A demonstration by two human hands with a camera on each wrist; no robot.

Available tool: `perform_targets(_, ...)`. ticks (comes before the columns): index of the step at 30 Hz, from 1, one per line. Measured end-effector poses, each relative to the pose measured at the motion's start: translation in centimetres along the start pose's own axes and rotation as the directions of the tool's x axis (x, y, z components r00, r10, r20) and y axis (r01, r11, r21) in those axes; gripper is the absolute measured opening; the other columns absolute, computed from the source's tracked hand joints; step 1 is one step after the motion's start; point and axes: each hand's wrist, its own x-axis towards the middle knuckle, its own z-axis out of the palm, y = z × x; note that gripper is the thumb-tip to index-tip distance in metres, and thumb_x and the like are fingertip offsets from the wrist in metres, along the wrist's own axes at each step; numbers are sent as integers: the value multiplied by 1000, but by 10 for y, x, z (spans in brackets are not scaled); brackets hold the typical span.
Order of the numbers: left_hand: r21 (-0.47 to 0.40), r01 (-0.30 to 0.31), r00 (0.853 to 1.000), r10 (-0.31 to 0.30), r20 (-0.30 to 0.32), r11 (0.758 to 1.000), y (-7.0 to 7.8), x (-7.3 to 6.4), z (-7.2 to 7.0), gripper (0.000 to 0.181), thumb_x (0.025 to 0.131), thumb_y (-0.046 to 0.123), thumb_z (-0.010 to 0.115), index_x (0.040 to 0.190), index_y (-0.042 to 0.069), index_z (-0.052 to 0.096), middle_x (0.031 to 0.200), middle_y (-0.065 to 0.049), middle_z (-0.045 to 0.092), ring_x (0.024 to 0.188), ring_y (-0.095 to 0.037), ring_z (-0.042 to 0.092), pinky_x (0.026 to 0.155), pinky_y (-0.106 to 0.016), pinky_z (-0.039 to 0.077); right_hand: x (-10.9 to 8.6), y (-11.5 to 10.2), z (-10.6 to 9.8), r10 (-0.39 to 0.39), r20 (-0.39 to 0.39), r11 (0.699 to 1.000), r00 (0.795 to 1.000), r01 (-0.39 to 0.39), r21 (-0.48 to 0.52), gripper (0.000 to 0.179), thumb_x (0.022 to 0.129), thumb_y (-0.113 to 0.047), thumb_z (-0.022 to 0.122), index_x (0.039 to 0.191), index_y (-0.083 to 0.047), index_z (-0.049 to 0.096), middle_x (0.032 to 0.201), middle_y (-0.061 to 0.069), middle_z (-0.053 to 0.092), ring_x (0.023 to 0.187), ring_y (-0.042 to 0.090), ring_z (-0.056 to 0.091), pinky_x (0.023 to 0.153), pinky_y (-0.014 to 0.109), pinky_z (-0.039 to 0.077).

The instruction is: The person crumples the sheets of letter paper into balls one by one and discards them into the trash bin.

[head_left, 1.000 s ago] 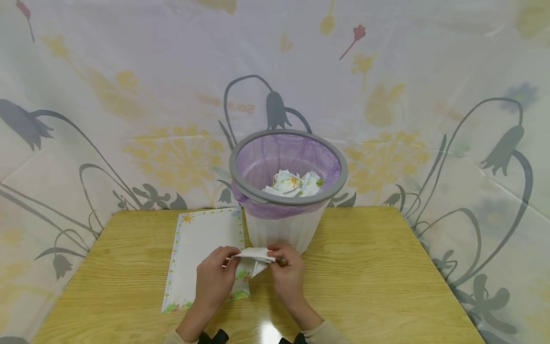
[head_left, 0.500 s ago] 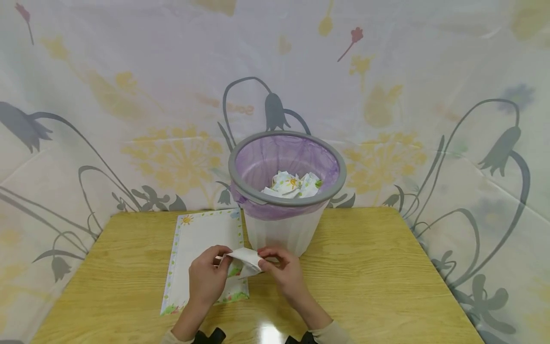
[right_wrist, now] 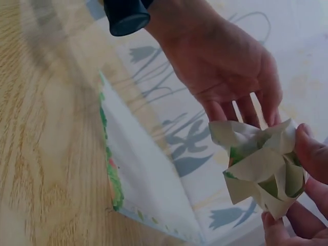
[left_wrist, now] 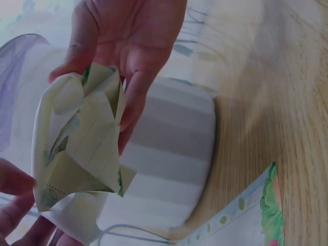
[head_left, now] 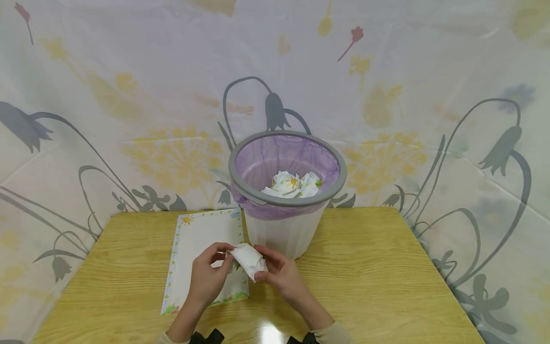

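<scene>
Between my two hands, in the head view, a sheet of paper (head_left: 248, 258) is partly crumpled into a small bundle. My left hand (head_left: 207, 276) pinches its left end between thumb and fingers. The right hand (head_left: 281, 273) grips the other end with thumb and fingertips. From the left wrist, the paper (left_wrist: 82, 133) shows folds, dotted lines and green printed bits. Its bent corners and hollows face the right wrist camera, where the paper (right_wrist: 264, 166) looks loosely gathered. Both hands are held above the table, in front of the bin.
A white bin (head_left: 279, 234) with grey rim and purple liner stands behind the hands, with crumpled papers (head_left: 292, 184) inside. A flat sheet (head_left: 193, 243) with a printed border lies left of it on the wooden table (head_left: 365, 277). Behind hangs a flower-patterned cloth (head_left: 172, 95).
The paper has gone from a flatter folded strip to a more rounded, tilted bundle. Both hands shifted a little left at first, and the right fingers have spread round the paper's right end.
</scene>
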Motion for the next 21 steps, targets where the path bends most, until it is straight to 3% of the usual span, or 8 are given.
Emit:
perform_targets(2,-59,29,999,-28,24,998,1,-1,0,18,89,-4,69,101,8,70,102,-7,67,86,-20,65,64,-26,58,1,-1,0,12,-10,999,1000,-13,-29,69,81,-5,81,138,15,47,145,32,43,137,39,40,105,28,42)
perform_targets(7,-135,25,997,-15,75,990,2,-3,3,32,81,4,82,109,5,67,110,-9,65,89,-23,62,66,-29,59,2,-3,4,33,-56,981,998,-43,-187,69,76,1,84,138,5,54,141,22,50,127,35,52,97,28,48)
perform_targets(13,-182,79,993,-62,97,980,2,-2,7,38,77,2,85,111,5,67,109,-11,65,92,-21,62,69,-29,59,1,-1,8,-102,-103,905,989,50,-422,64,67,-7,91,127,-6,68,122,6,57,115,24,55,96,31,50)
perform_targets(17,-194,107,991,-89,102,975,3,0,7,35,78,-3,83,109,3,68,109,-13,65,93,-21,63,71,-29,59,1,2,9,-168,-114,870,979,93,-484,63,63,-10,94,121,-10,71,119,1,58,111,22,56,92,33,52)
perform_targets(21,-191,116,990,-100,95,975,3,3,2,30,78,-3,82,105,2,69,106,-13,66,90,-19,64,68,-29,59,2,2,8,-234,-26,825,972,185,-533,63,65,-12,93,123,-8,69,124,5,58,115,25,55,94,34,51)
